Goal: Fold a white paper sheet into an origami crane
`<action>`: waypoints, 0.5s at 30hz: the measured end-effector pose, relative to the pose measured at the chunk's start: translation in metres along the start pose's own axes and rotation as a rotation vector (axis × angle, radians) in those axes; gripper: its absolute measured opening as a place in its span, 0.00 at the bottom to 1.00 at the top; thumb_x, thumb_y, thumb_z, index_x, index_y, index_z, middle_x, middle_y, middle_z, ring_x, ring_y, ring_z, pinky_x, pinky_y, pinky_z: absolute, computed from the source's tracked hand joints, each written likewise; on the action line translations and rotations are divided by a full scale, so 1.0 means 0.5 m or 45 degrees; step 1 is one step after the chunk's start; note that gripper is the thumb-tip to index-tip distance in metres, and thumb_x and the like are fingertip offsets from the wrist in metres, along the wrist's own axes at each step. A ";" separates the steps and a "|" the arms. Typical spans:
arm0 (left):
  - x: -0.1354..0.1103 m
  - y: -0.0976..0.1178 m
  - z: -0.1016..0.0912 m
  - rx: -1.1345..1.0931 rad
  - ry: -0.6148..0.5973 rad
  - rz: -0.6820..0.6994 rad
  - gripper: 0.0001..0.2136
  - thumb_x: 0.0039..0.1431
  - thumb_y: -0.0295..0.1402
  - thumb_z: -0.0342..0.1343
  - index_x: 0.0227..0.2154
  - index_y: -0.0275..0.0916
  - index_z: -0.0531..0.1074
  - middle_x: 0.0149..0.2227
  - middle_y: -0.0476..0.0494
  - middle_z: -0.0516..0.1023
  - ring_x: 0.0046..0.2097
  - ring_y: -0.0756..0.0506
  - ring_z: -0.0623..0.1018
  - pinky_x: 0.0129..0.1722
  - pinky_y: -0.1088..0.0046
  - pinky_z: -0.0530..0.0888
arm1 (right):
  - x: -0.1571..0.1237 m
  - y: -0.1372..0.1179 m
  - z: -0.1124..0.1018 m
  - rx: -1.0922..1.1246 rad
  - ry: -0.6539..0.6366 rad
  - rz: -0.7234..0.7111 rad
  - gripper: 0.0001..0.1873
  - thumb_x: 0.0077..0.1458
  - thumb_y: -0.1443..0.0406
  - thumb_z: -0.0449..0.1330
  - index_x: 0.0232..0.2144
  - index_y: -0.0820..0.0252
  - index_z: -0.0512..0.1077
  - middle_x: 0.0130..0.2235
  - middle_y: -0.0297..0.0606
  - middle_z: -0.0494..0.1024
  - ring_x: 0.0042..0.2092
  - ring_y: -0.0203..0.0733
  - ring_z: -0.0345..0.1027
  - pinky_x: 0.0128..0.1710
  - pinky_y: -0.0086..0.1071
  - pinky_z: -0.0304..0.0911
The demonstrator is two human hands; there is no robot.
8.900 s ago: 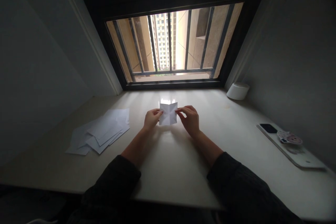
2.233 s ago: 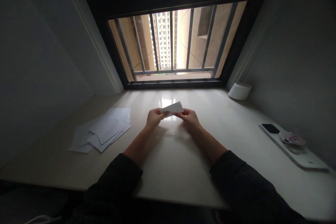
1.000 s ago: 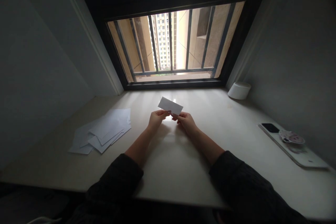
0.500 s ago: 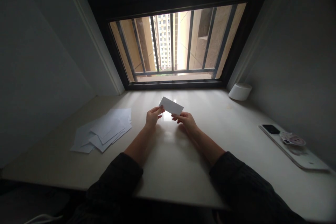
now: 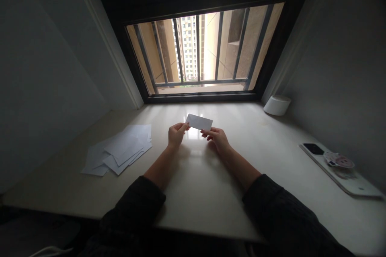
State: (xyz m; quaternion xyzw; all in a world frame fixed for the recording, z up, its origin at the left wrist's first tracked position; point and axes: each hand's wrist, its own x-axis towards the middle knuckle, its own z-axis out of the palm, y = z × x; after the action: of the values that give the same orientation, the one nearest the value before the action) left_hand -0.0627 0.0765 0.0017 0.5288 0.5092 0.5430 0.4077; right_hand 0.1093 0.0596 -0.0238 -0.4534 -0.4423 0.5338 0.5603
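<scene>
A small white rectangle of paper (image 5: 199, 122) is held up over the pale sill, a little tilted, its right end lower. My left hand (image 5: 177, 133) pinches its lower left corner between thumb and fingers. At the lower right edge, my right hand (image 5: 217, 137) grips the same paper, thumb on the near side. Whether the paper is folded or a single layer I cannot tell. Off to the left of my left hand lies a loose, overlapping pile of white paper sheets (image 5: 125, 144).
The pale windowsill (image 5: 193, 192) ends in a front edge close to my body. Against the right wall stands a white rounded object (image 5: 276, 105). Nearer on that side lies a phone (image 5: 337, 168) with a round decorated grip. A dark-framed window (image 5: 199, 97) with bars closes the back.
The paper has turned to lie more level, its left end slightly lower than before. My right hand has shifted a little to the right. Both hands keep their hold.
</scene>
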 end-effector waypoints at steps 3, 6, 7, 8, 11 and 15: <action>0.003 -0.003 -0.002 0.027 -0.062 -0.003 0.17 0.45 0.48 0.59 0.26 0.37 0.78 0.29 0.40 0.79 0.36 0.43 0.77 0.33 0.70 0.69 | 0.002 0.000 -0.005 0.007 0.031 -0.009 0.13 0.35 0.57 0.66 0.22 0.61 0.77 0.24 0.39 0.76 0.27 0.38 0.65 0.27 0.32 0.54; 0.004 -0.005 -0.002 0.034 -0.111 -0.031 0.17 0.44 0.48 0.60 0.26 0.37 0.78 0.30 0.39 0.80 0.37 0.42 0.77 0.33 0.70 0.69 | 0.006 0.001 -0.010 0.014 0.076 -0.019 0.13 0.35 0.56 0.66 0.22 0.61 0.77 0.24 0.39 0.76 0.27 0.38 0.65 0.27 0.32 0.55; 0.004 -0.005 -0.002 0.027 -0.118 -0.049 0.17 0.44 0.49 0.61 0.27 0.37 0.79 0.31 0.38 0.80 0.37 0.42 0.77 0.33 0.69 0.68 | 0.007 0.002 -0.011 0.014 0.086 -0.022 0.13 0.35 0.57 0.66 0.22 0.61 0.77 0.24 0.39 0.76 0.27 0.38 0.65 0.27 0.32 0.55; 0.004 -0.004 -0.001 0.015 -0.116 -0.069 0.18 0.43 0.49 0.61 0.27 0.38 0.79 0.32 0.38 0.80 0.38 0.41 0.77 0.33 0.69 0.68 | 0.009 0.003 -0.012 0.012 0.092 -0.025 0.13 0.35 0.57 0.66 0.22 0.61 0.77 0.24 0.39 0.76 0.27 0.38 0.65 0.27 0.32 0.55; 0.001 -0.001 0.001 -0.017 -0.091 -0.103 0.18 0.42 0.49 0.62 0.27 0.38 0.79 0.32 0.38 0.80 0.39 0.40 0.77 0.34 0.69 0.68 | 0.011 0.006 -0.014 -0.017 0.088 -0.033 0.13 0.37 0.56 0.66 0.22 0.61 0.77 0.24 0.39 0.76 0.26 0.38 0.65 0.26 0.32 0.56; -0.005 0.001 0.003 0.008 -0.065 -0.053 0.19 0.44 0.50 0.60 0.27 0.38 0.79 0.32 0.38 0.80 0.38 0.40 0.77 0.33 0.68 0.68 | 0.009 0.009 -0.012 -0.089 0.071 -0.094 0.18 0.42 0.51 0.62 0.24 0.62 0.77 0.25 0.40 0.76 0.26 0.38 0.66 0.26 0.32 0.59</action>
State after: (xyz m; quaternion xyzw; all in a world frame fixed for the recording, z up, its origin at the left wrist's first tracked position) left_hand -0.0608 0.0741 0.0019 0.5329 0.5113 0.5192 0.4302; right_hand 0.1147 0.0639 -0.0292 -0.4706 -0.4613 0.4843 0.5755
